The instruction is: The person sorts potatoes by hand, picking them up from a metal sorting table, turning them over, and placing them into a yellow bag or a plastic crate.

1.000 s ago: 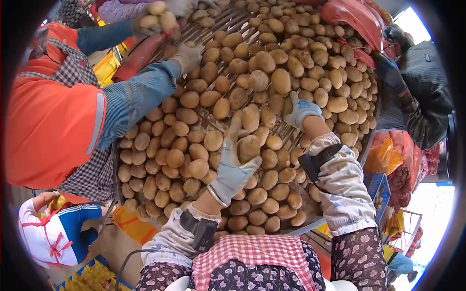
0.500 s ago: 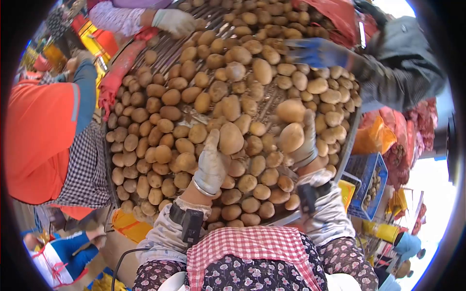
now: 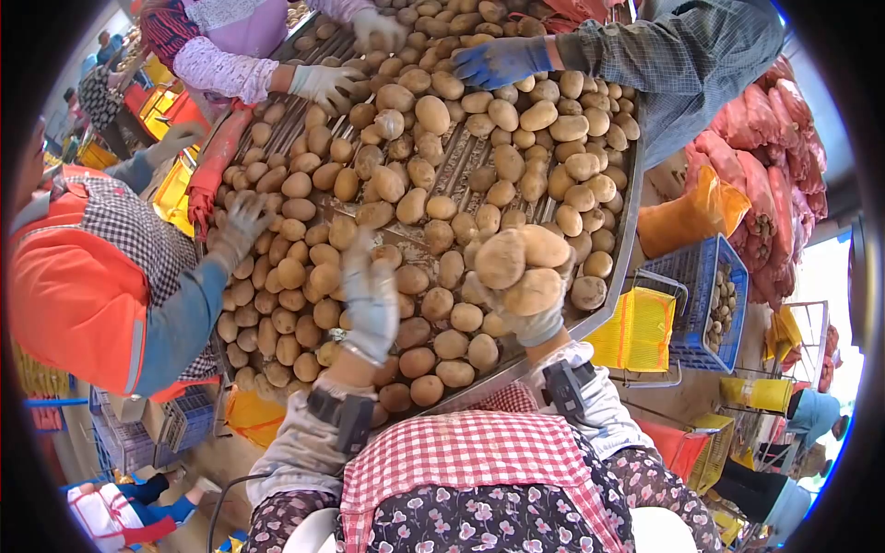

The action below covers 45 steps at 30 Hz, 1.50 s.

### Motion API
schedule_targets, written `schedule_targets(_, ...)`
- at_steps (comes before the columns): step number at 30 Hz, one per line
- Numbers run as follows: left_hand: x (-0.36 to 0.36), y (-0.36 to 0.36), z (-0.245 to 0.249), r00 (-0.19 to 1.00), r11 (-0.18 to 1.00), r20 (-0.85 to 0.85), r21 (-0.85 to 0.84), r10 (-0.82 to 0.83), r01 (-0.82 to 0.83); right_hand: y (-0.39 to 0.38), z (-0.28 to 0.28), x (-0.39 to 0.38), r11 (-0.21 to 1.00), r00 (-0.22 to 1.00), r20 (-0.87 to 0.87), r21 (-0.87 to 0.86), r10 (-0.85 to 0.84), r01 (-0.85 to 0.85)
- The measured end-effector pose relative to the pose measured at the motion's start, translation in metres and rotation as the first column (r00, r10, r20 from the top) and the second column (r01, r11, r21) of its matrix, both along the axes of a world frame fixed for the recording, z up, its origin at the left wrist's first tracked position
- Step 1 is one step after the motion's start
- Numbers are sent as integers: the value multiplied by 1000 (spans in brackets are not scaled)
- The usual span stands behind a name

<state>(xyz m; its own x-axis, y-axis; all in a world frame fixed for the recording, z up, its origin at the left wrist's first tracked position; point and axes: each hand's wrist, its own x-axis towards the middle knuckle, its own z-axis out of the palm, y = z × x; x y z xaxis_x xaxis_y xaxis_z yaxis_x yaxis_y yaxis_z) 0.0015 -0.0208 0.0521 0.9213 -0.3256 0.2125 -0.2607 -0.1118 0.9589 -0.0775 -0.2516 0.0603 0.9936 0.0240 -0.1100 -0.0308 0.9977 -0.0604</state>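
Note:
My right hand point(image 3: 542, 326), in a pale work glove, grips a cluster of three potatoes point(image 3: 533, 290) above the right part of the sorting table point(image 3: 604, 323). My left hand point(image 3: 371, 304), gloved the same way, is over the potatoes nearer the middle. Its fingers are stretched out and slightly blurred, with nothing visible in them. Loose potatoes point(image 3: 300, 276) lie thickly to the left of it and between my hands. Patches of the slatted table surface show between the potatoes farther off.
Across the table, a co-worker's white-gloved hand point(image 3: 327, 86) and another's blue-gloved hand point(image 3: 502, 63) touch potatoes. At left, a person in an orange vest point(image 3: 78, 286) reaches in with a grey glove point(image 3: 241, 226). Blue crate point(image 3: 705, 304), yellow basket point(image 3: 636, 330) and red sacks point(image 3: 756, 184) stand right.
The right hand has turned and now bunches potatoes together. My left hand has moved left, away from a large potato. The orange-vested person's hand has come onto the table; the view has shifted.

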Motion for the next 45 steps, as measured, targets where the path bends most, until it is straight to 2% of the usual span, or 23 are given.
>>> schedule_targets(3,-26,41,-4,833,624,536,605,140,-494,-25,14,-24,987,994,28,-122,-102,105)
schedule_targets(4,-43,55,-12,903,525,428,779,-43,-344,-43,17,-31,581,941,229,-742,-249,335)
schedule_targets(5,-57,67,-19,941,374,275,908,-198,-187,-56,19,-35,-163,859,474,-879,-192,448)
schedule_targets(8,-54,66,-24,949,375,279,904,-148,-207,-82,33,-70,327,771,166,-835,-615,441)
schedule_targets(9,-45,60,-26,959,380,266,901,-101,-210,-102,45,-76,462,828,441,-687,-347,560)
schedule_targets(10,-37,54,-34,946,403,319,874,-58,-270,-128,33,-90,-114,746,598,-797,-293,593)
schedule_targets(12,-35,38,-44,926,407,379,845,3,-347,-165,28,-132,724,854,143,-472,-500,503)
schedule_targets(13,-39,31,-47,930,448,368,834,-15,-323,-195,12,-153,849,931,262,-401,-254,344)
schedule_targets(15,-56,22,-40,930,574,367,768,-32,-284,-259,-57,-225,603,853,160,-643,-498,472)
schedule_targets(17,-82,26,-25,928,623,347,758,-135,-193,-286,-55,-240,724,509,-559,-657,-655,210)
schedule_targets(18,-86,32,-23,928,622,353,756,-124,-204,-374,-130,-290,705,569,-597,-708,-566,-43)
schedule_targets(19,-90,44,-21,954,690,242,722,-179,-53,-315,-79,-266,736,318,-760,-640,-566,-219)
schedule_targets(21,-84,67,-22,963,738,133,669,-235,88,-372,-157,-292,672,372,-633,-739,-679,-32)
schedule_targets(23,-66,86,-32,878,617,393,628,273,-474,-342,-135,-258,183,390,-248,-963,-887,-196)
schedule_targets(25,-70,88,-47,883,499,369,729,290,-469,-267,-94,-195,-5,460,-55,-992,-886,-129)
schedule_targets(26,-69,86,-50,890,387,345,809,297,-443,-227,-71,-164,-194,496,149,-980,-856,-40)
schedule_targets(27,-74,83,-47,884,382,350,806,309,-452,-192,-47,-145,-31,678,-9,-998,-735,-46)
schedule_targets(28,-88,79,-42,929,402,341,837,145,-371,-179,-51,-128,-418,774,182,-901,-606,-115)
schedule_targets(31,-92,80,-38,961,452,264,851,76,-269,-51,0,-85,-698,938,273,-714,-214,49)
schedule_targets(36,-45,108,-59,855,467,484,721,187,-511,43,-6,-54,-753,831,-49,-456,553,474)
schedule_targets(39,-31,129,-64,827,677,531,543,182,-497,65,-19,-29,-794,816,-111,-336,568,507)
schedule_targets(42,-58,172,-22,858,834,78,203,508,-512,79,-20,3,-848,873,-80,-294,482,441)
schedule_targets(45,-78,200,-7,711,644,-239,-305,661,-701,75,-26,7,-829,930,165,-421,330,369)
